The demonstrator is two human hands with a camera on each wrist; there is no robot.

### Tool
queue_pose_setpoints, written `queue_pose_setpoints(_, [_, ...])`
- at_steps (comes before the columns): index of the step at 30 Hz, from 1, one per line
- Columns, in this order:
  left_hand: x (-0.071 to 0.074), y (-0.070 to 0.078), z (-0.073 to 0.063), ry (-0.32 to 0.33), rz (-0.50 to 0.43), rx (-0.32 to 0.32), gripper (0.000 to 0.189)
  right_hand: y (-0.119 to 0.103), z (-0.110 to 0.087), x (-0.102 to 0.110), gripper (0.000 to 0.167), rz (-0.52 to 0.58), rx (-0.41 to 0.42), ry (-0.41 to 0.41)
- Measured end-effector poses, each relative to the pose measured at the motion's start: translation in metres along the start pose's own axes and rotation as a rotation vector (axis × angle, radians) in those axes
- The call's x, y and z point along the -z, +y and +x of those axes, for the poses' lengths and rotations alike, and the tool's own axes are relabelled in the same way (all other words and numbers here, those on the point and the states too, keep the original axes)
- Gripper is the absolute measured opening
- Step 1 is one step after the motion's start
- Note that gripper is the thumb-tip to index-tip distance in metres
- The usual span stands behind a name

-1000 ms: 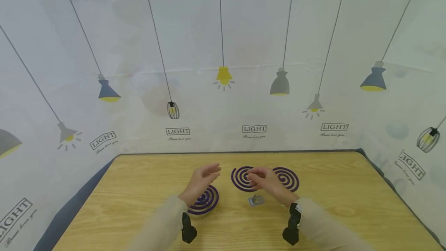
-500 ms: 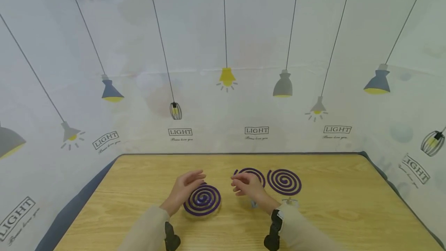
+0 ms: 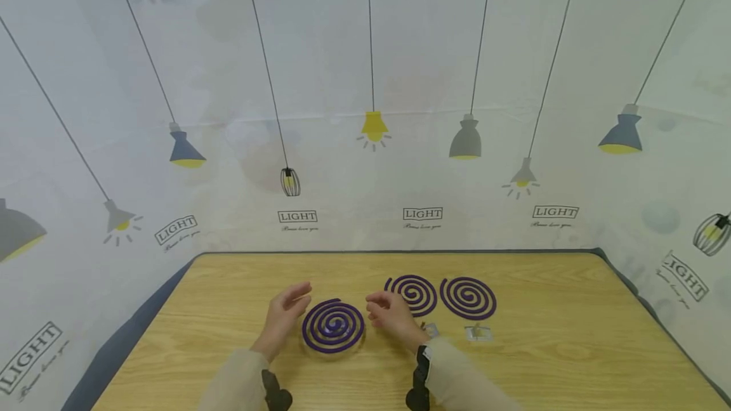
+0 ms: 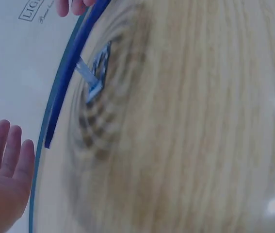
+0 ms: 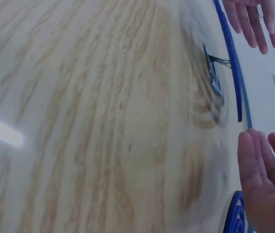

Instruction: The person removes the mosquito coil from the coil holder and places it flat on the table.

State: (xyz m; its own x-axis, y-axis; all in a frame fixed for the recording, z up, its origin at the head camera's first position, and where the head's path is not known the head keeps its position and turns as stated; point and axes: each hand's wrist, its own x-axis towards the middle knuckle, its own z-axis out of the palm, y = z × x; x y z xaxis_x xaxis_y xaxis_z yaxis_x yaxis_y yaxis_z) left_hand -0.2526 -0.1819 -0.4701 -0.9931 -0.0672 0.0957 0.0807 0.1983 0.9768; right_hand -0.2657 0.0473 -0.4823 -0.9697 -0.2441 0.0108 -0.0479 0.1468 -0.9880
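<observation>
A purple mosquito coil point(image 3: 334, 326) sits level in the head view, raised above the table on a small metal stand point(image 4: 96, 87). My left hand point(image 3: 282, 316) is beside its left edge, fingers relaxed and holding nothing. On the other side my right hand point(image 3: 394, 319) hovers just off the coil's right edge, also without anything in it. Both wrist views catch the raised coil edge-on, its shadow rings on the wood below. In the right wrist view my right hand point(image 5: 266, 179) has its fingers loosely extended.
Two more purple coils, a middle one point(image 3: 412, 295) and a right one point(image 3: 468, 297), lie farther back on the wooden table point(image 3: 548, 335). In front of them are two small metal stands, one point(image 3: 431, 330) close to my right wrist, the other point(image 3: 478, 333) farther right.
Both hands have moved left; the right one came from over the middle coil to the raised coil's right side, the left one off its far-left part. The coils have stayed in place.
</observation>
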Motion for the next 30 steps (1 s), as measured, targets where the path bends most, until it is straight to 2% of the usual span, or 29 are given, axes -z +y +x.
queue_pose_setpoints(5, [0.001,-0.009,-0.004,0.01,0.01,0.067,0.034,0.011,0.005,-0.007,0.025,-0.039,-0.004,0.017])
queue_pose_setpoints(12, [0.0,-0.015,-0.006,0.033,-0.008,0.19,0.035,0.012,0.004,-0.011,0.025,-0.061,-0.017,0.023])
queue_pose_setpoints(15, [-0.001,-0.018,-0.006,0.022,-0.011,0.217,0.036,0.016,0.005,-0.009,0.026,-0.056,0.019,0.026])
queue_pose_setpoints(16, [-0.001,-0.019,-0.006,0.016,-0.004,0.222,0.037,0.023,0.008,-0.008,0.025,-0.046,0.063,0.022])
queue_pose_setpoints(19, [-0.002,-0.022,-0.007,-0.011,0.02,0.225,0.038,0.025,0.009,-0.008,0.026,-0.068,0.088,0.033])
queue_pose_setpoints(22, [-0.001,-0.022,-0.007,-0.027,0.055,0.235,0.039,0.022,0.01,-0.009,0.025,-0.094,0.072,0.047])
queue_pose_setpoints(23, [0.0,-0.022,-0.007,-0.032,0.07,0.239,0.04,0.016,0.007,-0.01,0.025,-0.113,0.032,0.054])
queue_pose_setpoints(30, [0.002,-0.019,-0.007,-0.077,0.123,0.251,0.043,0.011,0.006,-0.011,0.025,-0.184,0.019,0.039])
